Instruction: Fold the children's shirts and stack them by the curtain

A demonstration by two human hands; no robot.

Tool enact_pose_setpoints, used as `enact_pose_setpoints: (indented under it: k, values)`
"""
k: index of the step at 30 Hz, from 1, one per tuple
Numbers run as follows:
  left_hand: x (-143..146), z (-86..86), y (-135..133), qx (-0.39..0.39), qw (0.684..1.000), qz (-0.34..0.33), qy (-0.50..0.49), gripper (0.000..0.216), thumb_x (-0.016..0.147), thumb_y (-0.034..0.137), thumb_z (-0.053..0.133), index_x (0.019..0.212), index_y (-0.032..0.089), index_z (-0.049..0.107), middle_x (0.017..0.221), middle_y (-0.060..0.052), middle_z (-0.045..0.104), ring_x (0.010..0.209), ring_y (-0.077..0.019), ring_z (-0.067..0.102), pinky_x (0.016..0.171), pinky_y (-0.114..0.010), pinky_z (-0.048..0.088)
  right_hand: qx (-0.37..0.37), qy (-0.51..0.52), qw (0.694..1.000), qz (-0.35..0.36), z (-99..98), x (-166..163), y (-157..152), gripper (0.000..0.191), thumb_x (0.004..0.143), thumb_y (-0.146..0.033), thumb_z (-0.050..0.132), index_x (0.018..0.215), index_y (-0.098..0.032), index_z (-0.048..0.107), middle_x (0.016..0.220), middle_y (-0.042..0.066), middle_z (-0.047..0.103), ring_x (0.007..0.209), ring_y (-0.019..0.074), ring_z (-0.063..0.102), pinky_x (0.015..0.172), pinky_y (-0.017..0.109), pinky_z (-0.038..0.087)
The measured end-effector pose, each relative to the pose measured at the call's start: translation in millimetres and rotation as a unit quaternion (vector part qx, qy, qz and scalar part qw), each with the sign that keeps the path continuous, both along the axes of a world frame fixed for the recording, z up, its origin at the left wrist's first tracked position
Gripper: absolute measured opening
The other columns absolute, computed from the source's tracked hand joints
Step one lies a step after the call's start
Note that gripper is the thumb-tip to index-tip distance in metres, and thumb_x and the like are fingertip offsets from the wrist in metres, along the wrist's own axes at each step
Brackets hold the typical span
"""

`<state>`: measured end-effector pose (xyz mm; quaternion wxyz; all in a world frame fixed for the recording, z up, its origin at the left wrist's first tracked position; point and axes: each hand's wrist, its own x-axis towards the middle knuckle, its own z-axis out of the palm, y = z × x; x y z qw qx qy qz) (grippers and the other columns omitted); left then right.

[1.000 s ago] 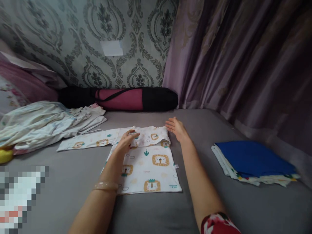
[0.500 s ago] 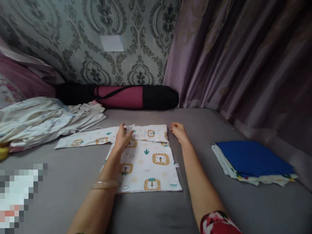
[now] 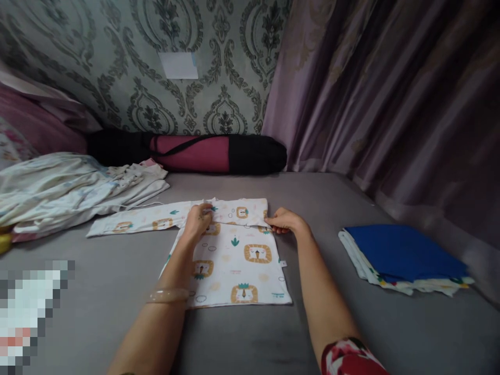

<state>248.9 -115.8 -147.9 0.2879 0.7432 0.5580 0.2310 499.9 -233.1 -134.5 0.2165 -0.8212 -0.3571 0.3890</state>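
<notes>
A white long-sleeved shirt (image 3: 222, 260) printed with lion faces lies flat on the grey bed sheet. Its right-hand sleeve is folded across the top of the body, while the other sleeve stretches out to the left. My left hand (image 3: 197, 221) has its fingers curled on the end of the folded sleeve, near the middle of the shirt's top. At the upper right corner, my right hand (image 3: 288, 221) pinches the shirt's folded edge between thumb and fingers. A bangle (image 3: 169, 296) circles my left wrist.
A stack of folded clothes (image 3: 417, 252), blue on top, lies to the right. Rumpled light-coloured clothes (image 3: 78, 182) are heaped at the left. A long black and dark-pink bag (image 3: 195, 153) rests along the wall. Purple curtains (image 3: 332, 94) hang at the right.
My right hand has come down and closed on the shirt's upper right edge; before, it was just beside it. My left hand's spread fingers have curled in on the sleeve.
</notes>
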Motion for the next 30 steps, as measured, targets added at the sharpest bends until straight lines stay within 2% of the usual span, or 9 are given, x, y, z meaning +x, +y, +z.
enact_pose_setpoints:
  k: [4,8,11,14,17,20,23,27,30]
  values:
    - [-2.2,-1.1,0.3,-0.013,1.0,0.01,-0.007,0.045,0.076,0.017,0.048,0.117,0.013,0.067,0.075,-0.006,0.068,0.057,-0.0164,0.061,0.058,-0.026,0.049,-0.019,-0.039,0.999,0.032,2.7,-4.2,-1.4,0.029,0.067,-0.027,0.078,0.048,-0.016,0.059,0.033,-0.001,0.05,0.03,0.0074,0.041,0.035,0.018,0.027]
    - [-6.1,-2.6,2.9,0.037,0.999,0.006,0.015,0.042,0.073,0.016,0.05,0.11,0.013,0.069,0.093,-0.01,0.069,0.077,-0.0195,0.066,0.069,-0.026,0.05,-0.016,-0.062,0.997,0.047,-0.2,-2.7,-1.8,0.037,0.073,-0.032,0.073,0.044,-0.018,0.054,0.032,-0.002,0.047,0.03,0.0073,0.038,0.037,0.021,0.027]
    - [-6.6,-1.0,2.9,0.006,1.0,-0.006,0.02,0.043,0.076,0.018,0.051,0.115,0.012,0.066,0.086,-0.008,0.069,0.067,-0.0173,0.065,0.063,-0.025,0.05,-0.031,-0.078,0.995,0.05,-3.4,2.9,-1.1,0.035,0.076,-0.032,0.069,0.047,-0.018,0.056,0.035,-0.001,0.049,0.034,0.0094,0.043,0.041,0.022,0.032]
    - [-5.2,1.0,1.1,-0.032,0.999,-0.005,0.009,0.043,0.08,0.021,0.048,0.12,0.012,0.063,0.072,-0.004,0.065,0.053,-0.014,0.06,0.053,-0.023,0.047,0.071,-0.142,0.987,-0.025,-5.0,1.0,3.7,0.024,0.084,-0.029,0.06,0.064,-0.018,0.065,0.052,0.005,0.062,0.055,0.0156,0.061,0.054,0.023,0.042]
    - [-4.1,-0.2,1.0,-0.019,1.0,0.002,0.013,0.041,0.082,0.023,0.049,0.118,0.012,0.064,0.072,-0.005,0.065,0.052,-0.0141,0.059,0.054,-0.023,0.048,0.227,-0.212,0.949,-0.061,-6.6,-16.9,13.0,0.025,0.093,-0.023,0.045,0.1,-0.017,0.068,0.097,0.013,0.071,0.098,0.0199,0.065,0.083,0.026,0.046]
    - [-4.8,-5.2,3.2,0.012,1.0,0.003,0.023,0.039,0.082,0.023,0.049,0.115,0.013,0.066,0.084,-0.008,0.068,0.058,-0.0153,0.061,0.062,-0.025,0.05,0.244,-0.25,0.935,0.062,-12.9,-42.3,20.7,0.042,0.096,-0.023,0.034,0.133,-0.01,0.052,0.138,0.017,0.053,0.13,0.0219,0.046,0.107,0.031,0.032]
    - [-7.0,-11.2,5.6,0.042,0.999,0.006,0.021,0.038,0.081,0.019,0.048,0.114,0.013,0.067,0.103,-0.011,0.068,0.071,-0.0174,0.065,0.074,-0.027,0.051,0.188,-0.285,0.929,0.142,-24.4,-59.4,21.2,0.057,0.099,-0.034,0.029,0.147,-0.003,0.033,0.155,0.019,0.027,0.145,0.0257,0.019,0.117,0.039,0.014]
    - [-9.3,-16.8,8.3,0.073,0.997,0.005,0.023,0.038,0.083,0.015,0.044,0.113,0.014,0.068,0.112,-0.011,0.067,0.099,-0.0227,0.064,0.091,-0.03,0.047,0.143,-0.318,0.925,0.149,-37.1,-64.1,17.5,0.065,0.1,-0.044,0.023,0.15,-0.004,0.025,0.158,0.017,0.018,0.147,0.0257,0.01,0.118,0.042,0.007]
    - [-9.0,-20.3,11.0,0.1,0.994,-0.004,0.049,0.041,0.084,0.013,0.04,0.115,0.011,0.067,0.112,-0.014,0.065,0.108,-0.0245,0.06,0.096,-0.031,0.044,0.139,-0.34,0.921,0.133,-39.9,-64.2,17.8,0.068,0.099,-0.046,0.022,0.15,0.0,0.024,0.158,0.018,0.017,0.147,0.0279,0.01,0.117,0.044,0.007]
